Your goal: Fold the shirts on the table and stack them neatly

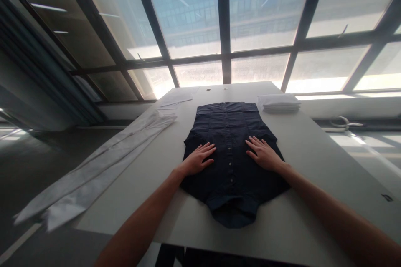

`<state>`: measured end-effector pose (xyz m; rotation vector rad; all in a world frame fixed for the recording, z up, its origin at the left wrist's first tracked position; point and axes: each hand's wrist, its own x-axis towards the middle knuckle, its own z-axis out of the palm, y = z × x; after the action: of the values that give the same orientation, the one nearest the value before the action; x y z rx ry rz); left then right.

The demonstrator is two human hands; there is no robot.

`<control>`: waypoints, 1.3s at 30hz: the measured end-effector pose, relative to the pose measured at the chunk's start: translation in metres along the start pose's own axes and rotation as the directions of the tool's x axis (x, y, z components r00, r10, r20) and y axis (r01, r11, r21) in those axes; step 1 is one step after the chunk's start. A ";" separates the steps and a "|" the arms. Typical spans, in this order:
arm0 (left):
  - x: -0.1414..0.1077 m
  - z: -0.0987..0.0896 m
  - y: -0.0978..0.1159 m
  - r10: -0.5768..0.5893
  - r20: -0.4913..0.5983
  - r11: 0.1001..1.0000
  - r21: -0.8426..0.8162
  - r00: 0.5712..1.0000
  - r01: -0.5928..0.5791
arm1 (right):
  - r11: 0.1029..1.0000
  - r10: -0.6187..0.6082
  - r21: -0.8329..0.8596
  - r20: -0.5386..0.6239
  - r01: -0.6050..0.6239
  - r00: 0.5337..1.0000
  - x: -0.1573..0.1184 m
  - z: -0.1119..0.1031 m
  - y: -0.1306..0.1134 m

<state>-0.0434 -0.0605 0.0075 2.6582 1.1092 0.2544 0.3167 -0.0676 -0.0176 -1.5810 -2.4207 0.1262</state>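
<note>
One dark navy, button-front fabric shirt (230, 133), laid flat on a smooth white surface (303, 146).
The shirt occupies the centre of the surface, collar at the near end, hem at the far end. Left hand (198, 159): open, palm down, fingers extended, resting on the shirt's left side. Right hand (263, 154): open, palm down, resting on its right side. Neither grips anything. Folded white cloth stack (278, 103): far right. Long white fabric piece (103, 162): overhanging the left edge.
</note>
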 end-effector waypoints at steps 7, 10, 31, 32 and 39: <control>0.005 0.003 0.007 -0.014 -0.125 1.000 0.015 0.992 0.016 | 0.999 -0.011 0.037 -0.020 0.011 1.000 -0.001 -0.002 -0.001; 0.006 0.001 0.008 -0.101 -0.257 0.989 0.076 0.961 0.124 | 0.996 0.040 0.084 -0.093 -0.032 0.995 0.002 -0.003 -0.001; 0.001 0.005 -0.010 -0.378 -0.187 0.887 0.206 0.907 0.412 | 0.936 0.313 -0.124 -0.140 -0.330 0.939 0.005 0.011 0.018; 0.001 0.004 -0.007 -0.323 -0.159 0.914 0.202 0.933 0.351 | 0.936 0.311 -0.124 -0.140 -0.329 0.940 0.005 0.012 0.018; 0.003 0.003 0.004 -0.194 0.021 0.970 0.152 0.981 0.188 | 0.937 0.312 -0.119 -0.133 -0.327 0.941 0.005 0.011 0.018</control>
<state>-0.0382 -0.0620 0.0063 2.6447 1.4129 0.0894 0.3281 -0.0544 -0.0315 -1.9801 -2.1112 -0.0753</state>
